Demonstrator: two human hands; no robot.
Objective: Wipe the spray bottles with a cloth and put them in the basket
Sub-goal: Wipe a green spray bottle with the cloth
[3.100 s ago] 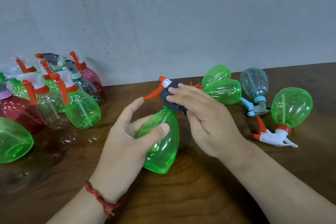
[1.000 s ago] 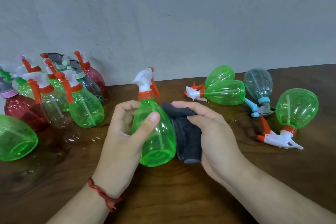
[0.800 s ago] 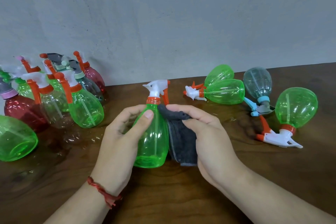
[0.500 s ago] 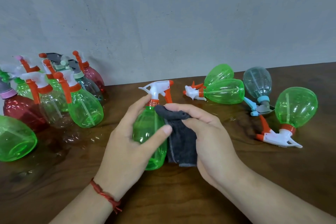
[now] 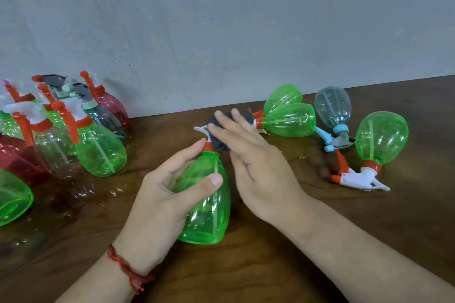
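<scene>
**Cloth on the spray head, basket out of sight**

The left hand [image 5: 167, 194] grips the green spray bottle [image 5: 206, 204] around its belly, thumb across the front, and holds it tilted just above the counter [image 5: 246, 268]. The right hand [image 5: 258, 162] lies with straight fingers over the dark cloth [image 5: 219, 141], pressing it onto the spray head [image 5: 200, 128]; whether the thumb pinches from below is hidden.

The likely slip is the cloth: bunched on a small, knobbly head and only pressed, it could slide off. Pressure on the trigger could also twist the smooth bottle in the left hand. The lying bottles [image 5: 290, 119] sit just beyond the right fingertips, and a wide wipe could send the round bodies rolling.

The held bottle looks empty, only its dip tube showing. The upright bottles [image 5: 98, 150] at the left and those lying at the right also show no liquid that I can make out. No basket is in view, so the drop-off place cannot be judged.
</scene>
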